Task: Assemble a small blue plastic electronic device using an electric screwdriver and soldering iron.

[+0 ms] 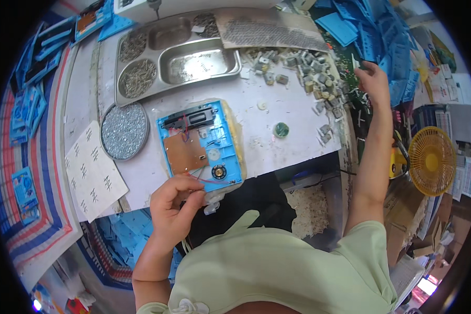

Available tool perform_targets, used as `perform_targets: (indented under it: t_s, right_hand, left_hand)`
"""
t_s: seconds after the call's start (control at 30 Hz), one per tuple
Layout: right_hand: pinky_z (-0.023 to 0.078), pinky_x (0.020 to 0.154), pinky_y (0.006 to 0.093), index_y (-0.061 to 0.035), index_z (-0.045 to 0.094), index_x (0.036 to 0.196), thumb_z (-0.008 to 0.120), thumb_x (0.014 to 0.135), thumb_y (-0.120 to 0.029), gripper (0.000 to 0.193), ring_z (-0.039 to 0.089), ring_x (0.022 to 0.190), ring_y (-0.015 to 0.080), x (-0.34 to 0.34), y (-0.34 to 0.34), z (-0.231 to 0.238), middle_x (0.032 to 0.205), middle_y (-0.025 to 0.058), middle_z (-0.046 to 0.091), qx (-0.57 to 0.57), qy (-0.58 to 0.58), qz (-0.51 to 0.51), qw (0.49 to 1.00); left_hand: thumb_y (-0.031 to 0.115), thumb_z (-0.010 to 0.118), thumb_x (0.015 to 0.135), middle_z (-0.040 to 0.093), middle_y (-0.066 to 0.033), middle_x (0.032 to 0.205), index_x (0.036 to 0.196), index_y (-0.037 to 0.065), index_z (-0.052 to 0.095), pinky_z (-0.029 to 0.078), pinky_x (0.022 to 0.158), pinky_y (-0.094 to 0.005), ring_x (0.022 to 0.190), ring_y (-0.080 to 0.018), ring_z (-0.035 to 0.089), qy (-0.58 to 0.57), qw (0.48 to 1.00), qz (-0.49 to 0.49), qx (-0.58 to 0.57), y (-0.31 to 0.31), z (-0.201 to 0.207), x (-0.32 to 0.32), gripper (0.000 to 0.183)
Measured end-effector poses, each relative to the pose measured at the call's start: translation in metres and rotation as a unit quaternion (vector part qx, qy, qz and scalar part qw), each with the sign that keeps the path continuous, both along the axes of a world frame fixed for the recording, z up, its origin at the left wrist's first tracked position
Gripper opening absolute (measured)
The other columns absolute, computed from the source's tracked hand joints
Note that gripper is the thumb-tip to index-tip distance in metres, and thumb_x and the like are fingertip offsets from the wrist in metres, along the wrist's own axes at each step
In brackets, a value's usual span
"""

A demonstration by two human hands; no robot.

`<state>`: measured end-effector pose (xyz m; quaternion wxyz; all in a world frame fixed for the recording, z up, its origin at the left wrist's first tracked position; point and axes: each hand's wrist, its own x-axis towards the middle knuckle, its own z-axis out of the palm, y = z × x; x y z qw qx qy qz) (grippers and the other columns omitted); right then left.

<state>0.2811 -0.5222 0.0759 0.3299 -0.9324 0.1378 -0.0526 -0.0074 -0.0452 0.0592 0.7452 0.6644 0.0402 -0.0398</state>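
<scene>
My left hand (177, 206) is closed at the lower edge of a blue plastic casing (230, 141), thumb and fingers pinched together; what they hold, if anything, is hidden. Inside the casing are a brown circuit board (186, 153), a black slotted part (191, 119), a small round speaker (219, 171) and thin red wires running toward my left hand. The casing lies on a yellowish pad (238, 137). My right hand (373, 82) reaches far right, past the table's edge, with a thin white piece (355, 62) at its pinched fingertips.
A steel compartment tray (165, 88) of small metal parts stands at the back. Left of the casing are a round dish of silvery bits (124, 131) and a marked paper sheet (95, 172). Metal blocks (314, 78), blue plastic parts (397, 47) and a yellow fan (432, 161) are on the right.
</scene>
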Motion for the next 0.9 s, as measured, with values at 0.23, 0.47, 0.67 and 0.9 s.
perform_targets:
  t_s: [0.23,0.47,0.67,0.9]
  right_hand:
    - [0.053,0.069,0.0278,-0.0040,0.071,0.112,0.077,0.080,-0.009,0.033,0.064,0.080,0.0115,-0.110,0.157,0.003,0.095,0.0063,0.070,-0.030,-0.114,0.238,0.964]
    - [0.054,0.062,0.0321,-0.0052,0.074,0.107,0.077,0.071,0.004,0.037,0.065,0.076,0.0246,-0.177,0.239,0.035,0.093,0.0095,0.065,0.100,-0.128,0.575,0.802]
    - [0.053,0.060,0.0335,-0.0029,0.073,0.104,0.079,0.069,0.003,0.035,0.065,0.074,0.0248,-0.177,0.247,0.034,0.092,0.0103,0.064,0.076,-0.113,0.587,0.798]
    - [0.054,0.062,0.0336,-0.0019,0.073,0.104,0.080,0.068,0.003,0.037,0.065,0.074,0.0267,-0.187,0.252,0.032,0.091,0.0110,0.064,0.047,-0.145,0.609,0.778]
  left_hand:
    - [-0.002,0.059,0.098,0.066,-0.0077,0.092,0.115,-0.005,0.064,0.054,0.068,-0.0253,0.078,-0.0113,0.064,0.053,0.996,0.023,-0.070,-0.005,0.005,0.000,0.018]
    - [0.009,0.057,0.104,0.065,-0.0035,0.087,0.121,-0.002,0.067,0.049,0.063,-0.0223,0.072,-0.0067,0.059,0.139,0.982,-0.016,-0.130,0.001,0.019,0.012,0.022]
    - [0.009,0.056,0.104,0.064,-0.0045,0.084,0.118,-0.004,0.066,0.047,0.061,-0.0227,0.070,-0.0083,0.058,0.129,0.980,-0.034,-0.147,0.004,0.007,0.009,0.022]
    - [0.010,0.060,0.103,0.066,-0.0023,0.082,0.119,-0.003,0.067,0.049,0.061,-0.0215,0.068,-0.0052,0.059,0.110,0.990,-0.075,-0.035,-0.001,0.007,0.007,0.022]
